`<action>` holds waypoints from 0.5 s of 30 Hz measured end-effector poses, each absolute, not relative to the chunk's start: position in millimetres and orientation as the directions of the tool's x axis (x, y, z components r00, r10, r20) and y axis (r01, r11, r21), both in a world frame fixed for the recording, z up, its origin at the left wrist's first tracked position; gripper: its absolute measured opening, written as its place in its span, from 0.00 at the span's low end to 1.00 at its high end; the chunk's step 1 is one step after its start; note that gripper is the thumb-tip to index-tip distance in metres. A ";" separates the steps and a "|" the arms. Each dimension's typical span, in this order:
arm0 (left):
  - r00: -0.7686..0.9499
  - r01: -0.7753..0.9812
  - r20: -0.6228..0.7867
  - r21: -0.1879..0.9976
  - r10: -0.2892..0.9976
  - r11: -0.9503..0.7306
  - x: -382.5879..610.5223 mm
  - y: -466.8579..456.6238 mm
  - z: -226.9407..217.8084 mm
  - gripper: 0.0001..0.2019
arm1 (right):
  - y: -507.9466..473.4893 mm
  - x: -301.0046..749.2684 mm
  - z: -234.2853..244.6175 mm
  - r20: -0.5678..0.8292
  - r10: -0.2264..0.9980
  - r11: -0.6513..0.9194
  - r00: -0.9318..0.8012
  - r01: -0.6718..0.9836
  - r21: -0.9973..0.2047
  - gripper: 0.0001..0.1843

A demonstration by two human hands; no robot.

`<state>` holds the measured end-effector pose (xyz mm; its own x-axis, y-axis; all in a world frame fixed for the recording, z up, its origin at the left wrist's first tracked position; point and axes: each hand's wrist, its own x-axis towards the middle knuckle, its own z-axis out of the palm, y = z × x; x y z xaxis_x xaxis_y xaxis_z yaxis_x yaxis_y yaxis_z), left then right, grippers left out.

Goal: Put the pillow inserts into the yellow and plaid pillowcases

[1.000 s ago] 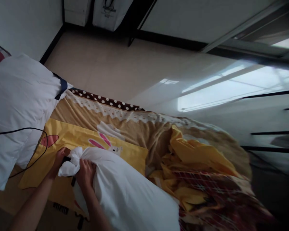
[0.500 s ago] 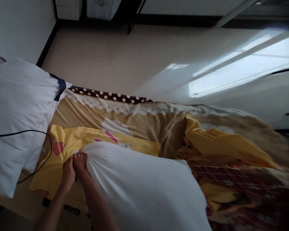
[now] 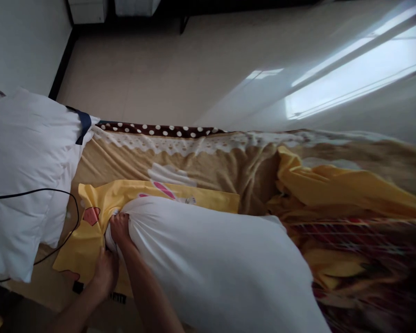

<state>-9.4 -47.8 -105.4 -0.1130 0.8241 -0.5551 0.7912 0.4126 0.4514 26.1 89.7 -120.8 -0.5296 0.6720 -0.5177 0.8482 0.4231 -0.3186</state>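
Observation:
A bare white pillow (image 3: 222, 263) lies across the bed in front of me. My right hand (image 3: 119, 230) is closed on the bunched corner of this pillow. A yellow pillowcase (image 3: 93, 231) with red and pink cartoon prints lies flat under that corner. My left hand (image 3: 106, 273) is closed on the near edge of the yellow pillowcase, just below the right hand. Both forearms come up from the bottom of the head view.
A second white pillow (image 3: 24, 171) with a dark blue trim lies at the left, a black cable (image 3: 67, 196) looping over it. The tan bedsheet (image 3: 201, 166) has a lace and polka-dot edge. A crumpled yellow and plaid blanket (image 3: 346, 208) lies at the right. Beyond is pale floor (image 3: 180, 69).
The white pillow has been drawn further along over the yellow pillowcase. My left hand has dropped lower along the pillowcase edge. The camera has tilted down and moved closer.

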 end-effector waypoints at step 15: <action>0.062 0.930 -0.506 0.343 0.860 0.135 -69.0 -41.9 -95.7 0.17 | 94.8 50.8 -74.3 -0.454 0.522 0.415 -0.722 0.680 -0.605 0.38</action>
